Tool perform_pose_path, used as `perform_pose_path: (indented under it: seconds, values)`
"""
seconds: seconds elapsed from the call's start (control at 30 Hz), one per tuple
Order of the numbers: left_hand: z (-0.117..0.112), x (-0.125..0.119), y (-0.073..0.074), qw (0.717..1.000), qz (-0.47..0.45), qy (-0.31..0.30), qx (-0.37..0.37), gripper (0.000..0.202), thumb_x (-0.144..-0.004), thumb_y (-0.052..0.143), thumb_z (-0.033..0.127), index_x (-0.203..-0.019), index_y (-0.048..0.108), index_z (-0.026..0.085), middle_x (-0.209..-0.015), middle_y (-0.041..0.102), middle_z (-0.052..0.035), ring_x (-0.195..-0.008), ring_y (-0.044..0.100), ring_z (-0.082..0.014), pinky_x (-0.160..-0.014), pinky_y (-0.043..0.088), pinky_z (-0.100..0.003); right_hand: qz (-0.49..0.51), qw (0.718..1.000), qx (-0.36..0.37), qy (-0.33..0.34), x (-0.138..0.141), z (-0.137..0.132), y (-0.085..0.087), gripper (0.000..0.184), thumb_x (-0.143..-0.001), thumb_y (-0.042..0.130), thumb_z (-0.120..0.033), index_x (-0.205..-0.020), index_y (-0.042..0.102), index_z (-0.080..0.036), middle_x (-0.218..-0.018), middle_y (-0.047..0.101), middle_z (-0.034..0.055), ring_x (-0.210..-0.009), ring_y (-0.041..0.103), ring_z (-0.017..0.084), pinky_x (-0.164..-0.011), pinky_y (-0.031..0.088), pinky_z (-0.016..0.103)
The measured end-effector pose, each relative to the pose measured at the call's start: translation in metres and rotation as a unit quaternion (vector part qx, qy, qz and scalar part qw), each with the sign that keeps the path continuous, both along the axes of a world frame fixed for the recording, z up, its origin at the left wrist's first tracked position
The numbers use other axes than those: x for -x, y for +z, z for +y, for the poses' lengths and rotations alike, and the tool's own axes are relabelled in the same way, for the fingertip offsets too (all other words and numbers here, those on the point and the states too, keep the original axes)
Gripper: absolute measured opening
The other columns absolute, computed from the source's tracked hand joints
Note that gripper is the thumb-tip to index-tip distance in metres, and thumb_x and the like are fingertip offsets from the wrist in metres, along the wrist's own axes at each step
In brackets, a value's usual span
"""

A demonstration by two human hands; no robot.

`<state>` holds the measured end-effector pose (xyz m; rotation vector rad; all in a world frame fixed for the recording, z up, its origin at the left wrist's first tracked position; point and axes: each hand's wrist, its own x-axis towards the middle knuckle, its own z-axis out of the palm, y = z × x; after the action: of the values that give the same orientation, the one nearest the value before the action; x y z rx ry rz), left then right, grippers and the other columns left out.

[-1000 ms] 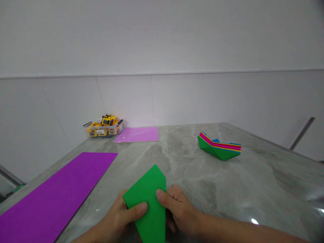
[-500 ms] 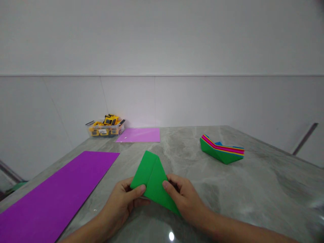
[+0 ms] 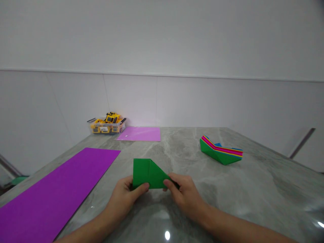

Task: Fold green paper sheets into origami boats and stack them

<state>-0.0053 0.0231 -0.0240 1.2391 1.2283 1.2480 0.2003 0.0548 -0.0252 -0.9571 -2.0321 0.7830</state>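
Note:
A folded green paper (image 3: 148, 172) is held just above the grey marble table (image 3: 253, 189), near its front middle. My left hand (image 3: 124, 199) pinches the paper's lower left edge, thumb on top. My right hand (image 3: 186, 195) pinches its lower right corner. The paper shows a square flap on the left and a slanted fold on the right.
A long purple sheet (image 3: 55, 192) lies at the left. A smaller pink sheet (image 3: 140, 134) and a clear box of yellow toy vehicles (image 3: 107, 124) sit at the back by the wall. A stack of coloured paper boats (image 3: 220, 152) rests at the right.
Both hands have turned the green paper from a long upright shape to a low, wide one and moved it a little away from me.

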Motion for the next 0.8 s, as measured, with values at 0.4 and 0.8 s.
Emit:
perform_pose_path:
  seconds: [0.4, 0.8]
  values:
    - [-0.015, 0.01, 0.013, 0.989, 0.033, -0.062, -0.131, 0.016, -0.073, 0.077, 0.034, -0.071, 0.079, 0.019, -0.069, 0.072, -0.006, -0.067, 0.064, -0.0207, -0.065, 0.048, -0.028, -0.073, 0.989, -0.101, 0.084, -0.001, -0.008, -0.003, 0.024, -0.096, 0.048, -0.026, -0.089, 0.071, -0.018, -0.072, 0.062, 0.0036, -0.067, 0.056, 0.015, -0.06, 0.035, 0.025]
    - [-0.007, -0.003, 0.01, 0.949, -0.285, 0.065, 0.116, 0.027, -0.063, 0.085, 0.031, -0.076, 0.069, 0.014, -0.072, 0.072, -0.0045, -0.063, 0.067, -0.02, -0.066, 0.055, -0.033, 0.197, 0.94, 0.279, 0.019, 0.008, -0.002, -0.004, 0.047, -0.072, 0.066, -0.061, -0.064, 0.057, -0.016, -0.05, 0.053, -0.0008, -0.036, 0.042, 0.009, -0.036, 0.028, 0.022]
